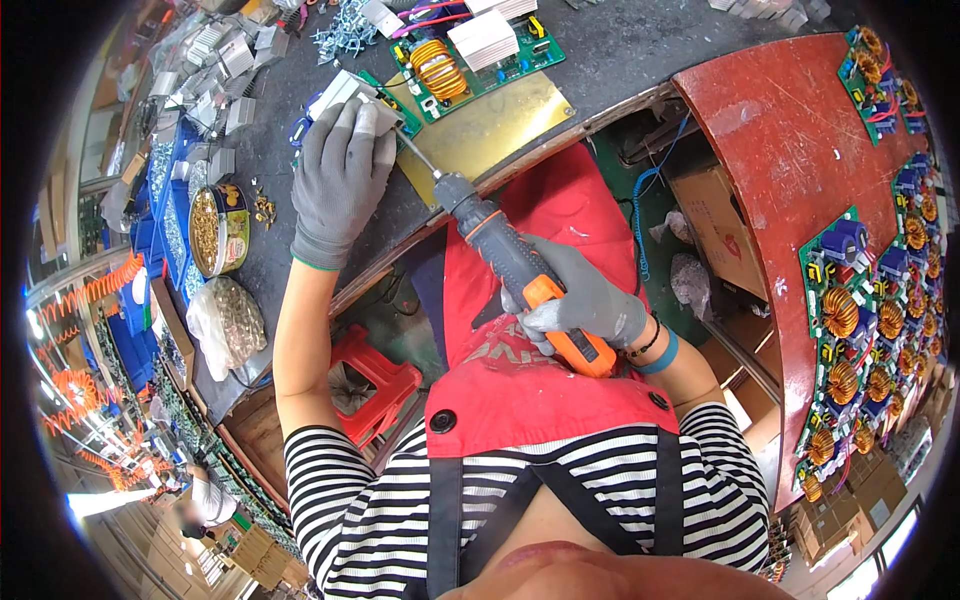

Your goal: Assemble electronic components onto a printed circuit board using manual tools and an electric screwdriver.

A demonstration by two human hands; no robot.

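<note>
Right grip (590, 298) wraps the orange-black driver (495, 243), left grip (345, 170) holds a silver block (342, 88); I judge screw-driving in hand, next calling for a steady, aligned bit (420, 157).

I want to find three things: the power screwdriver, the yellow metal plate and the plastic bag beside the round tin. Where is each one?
Power screwdriver (499, 243), head view: on its dark body.
Yellow metal plate (497, 127), head view: on its bare surface.
Plastic bag (228, 325), head view: on its bulging middle.
</note>
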